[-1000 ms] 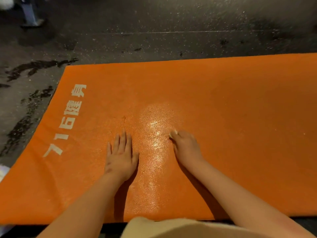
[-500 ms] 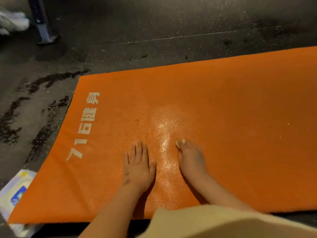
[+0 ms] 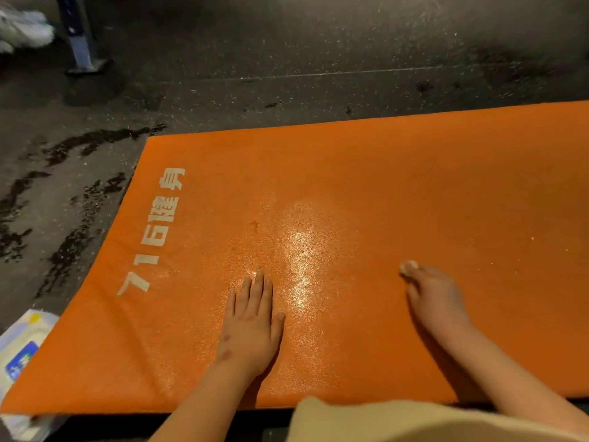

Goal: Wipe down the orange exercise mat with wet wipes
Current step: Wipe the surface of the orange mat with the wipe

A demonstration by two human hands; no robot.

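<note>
Fingers of right hand round wet wipe — on orange mat

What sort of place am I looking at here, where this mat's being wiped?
Most likely a gym or fitness studio: an orange exercise mat printed with white lettering lies on dark speckled flooring, and a metal equipment leg stands at the far left.
</note>
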